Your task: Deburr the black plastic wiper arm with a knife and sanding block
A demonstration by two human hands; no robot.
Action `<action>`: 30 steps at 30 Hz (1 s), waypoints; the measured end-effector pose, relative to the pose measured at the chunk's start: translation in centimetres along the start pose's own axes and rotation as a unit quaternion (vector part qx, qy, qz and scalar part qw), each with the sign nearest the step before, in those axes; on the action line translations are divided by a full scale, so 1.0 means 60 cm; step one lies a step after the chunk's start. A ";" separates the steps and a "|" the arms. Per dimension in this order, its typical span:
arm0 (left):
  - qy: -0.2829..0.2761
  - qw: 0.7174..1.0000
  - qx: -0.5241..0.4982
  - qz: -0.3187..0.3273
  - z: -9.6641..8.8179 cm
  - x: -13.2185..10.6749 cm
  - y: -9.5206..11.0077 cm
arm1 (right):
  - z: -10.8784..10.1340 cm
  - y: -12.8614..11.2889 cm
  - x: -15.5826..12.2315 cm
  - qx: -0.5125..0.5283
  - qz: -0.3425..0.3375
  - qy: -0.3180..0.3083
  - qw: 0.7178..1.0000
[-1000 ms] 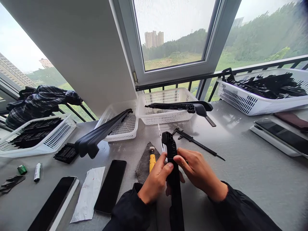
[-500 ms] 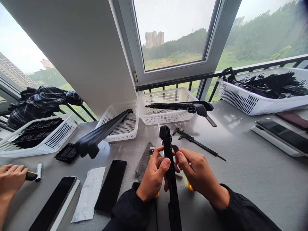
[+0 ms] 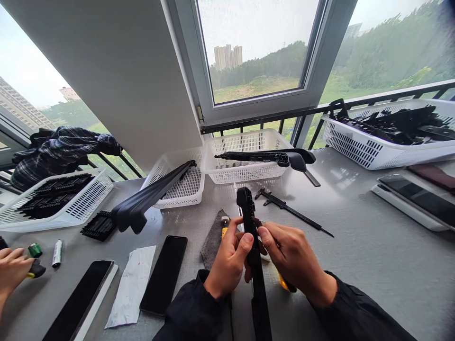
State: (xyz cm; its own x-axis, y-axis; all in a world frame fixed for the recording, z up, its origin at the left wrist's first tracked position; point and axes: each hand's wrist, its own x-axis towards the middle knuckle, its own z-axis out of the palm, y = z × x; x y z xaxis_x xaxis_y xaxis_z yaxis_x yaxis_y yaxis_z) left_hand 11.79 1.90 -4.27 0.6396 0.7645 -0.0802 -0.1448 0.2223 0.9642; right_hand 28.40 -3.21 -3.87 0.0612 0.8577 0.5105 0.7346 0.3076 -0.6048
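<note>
My left hand (image 3: 229, 263) is closed around a long black plastic part (image 3: 246, 204). The part stands tilted up from the grey table (image 3: 355, 246), and its lower end runs toward me between my sleeves. My right hand (image 3: 293, 258) is closed too, with thumb and fingertips pressed against the part's right side. The end of a yellow-handled tool (image 3: 285, 285) sticks out under its palm. A second yellow-handled tool (image 3: 224, 230) lies on a grey cloth (image 3: 213, 237) just behind my left hand.
White baskets (image 3: 245, 142) with long black parts line the window side. A black caliper (image 3: 291, 211) lies beyond my hands. A phone (image 3: 163, 274), white paper (image 3: 131, 284) and a tablet (image 3: 80, 303) lie to the left. Another person's hand (image 3: 12, 270) holds a dark marker-like object (image 3: 35, 271).
The yellow tool end has appeared under my right hand, and both hands shifted slightly on the part. The other person's hand came in at the left, then drew back.
</note>
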 end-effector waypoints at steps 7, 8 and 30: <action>-0.015 1.000 0.012 -0.005 -0.004 -0.002 -0.006 | 0.001 0.000 0.000 -0.017 -0.021 0.010 1.000; -0.018 1.000 0.016 -0.003 -0.004 -0.002 -0.007 | 0.001 -0.001 0.000 -0.016 -0.017 0.009 1.000; -0.063 0.997 -0.042 -0.032 -0.026 0.006 0.005 | 0.007 0.009 0.002 0.103 0.103 -0.029 0.989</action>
State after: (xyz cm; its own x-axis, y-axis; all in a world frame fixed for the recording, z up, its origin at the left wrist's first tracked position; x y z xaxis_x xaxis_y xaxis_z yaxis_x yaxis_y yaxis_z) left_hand 10.82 3.19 -4.42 0.7383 0.6665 -0.1034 -0.1603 0.3224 0.9329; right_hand 28.49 -2.78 -4.39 0.1525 0.9311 0.3313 0.5563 0.1962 -0.8075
